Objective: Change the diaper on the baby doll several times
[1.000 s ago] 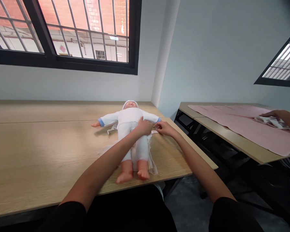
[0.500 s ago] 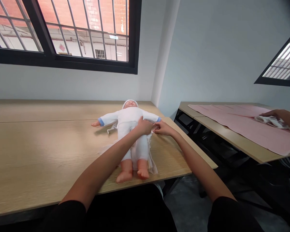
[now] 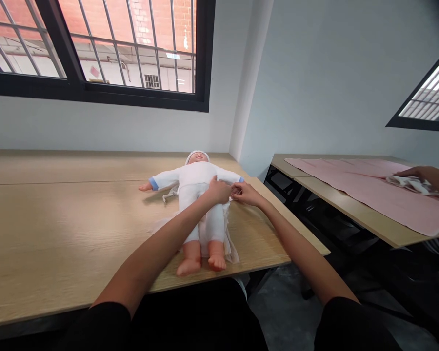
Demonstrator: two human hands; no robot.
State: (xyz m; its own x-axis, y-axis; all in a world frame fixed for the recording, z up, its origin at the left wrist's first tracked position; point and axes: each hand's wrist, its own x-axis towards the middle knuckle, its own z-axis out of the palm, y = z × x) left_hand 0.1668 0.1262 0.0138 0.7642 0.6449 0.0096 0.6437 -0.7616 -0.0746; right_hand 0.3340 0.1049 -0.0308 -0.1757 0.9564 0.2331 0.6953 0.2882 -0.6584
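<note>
Baby doll (image 3: pixel 193 179) in a white suit, on its back on a pale wood table (image 3: pixel 58 219), feet near the table's near edge, sheer white cloth (image 3: pixel 231 251) beneath. Hands, 2: left hand (image 3: pixel 219 191) lies open across the doll's middle; right hand (image 3: pixel 247 194) pinches at its side, probably a cloth edge, too small to tell. Risk: a hard tug could skew the cloth or slide the feet over the edge. Nearby, another person's hand (image 3: pixel 411 171) rests on crumpled white fabric (image 3: pixel 413 185) atop pink cloth (image 3: pixel 351 187).

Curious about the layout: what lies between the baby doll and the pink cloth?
In the head view: the right hand, the wooden table's edge, then a gap over grey floor.
</note>
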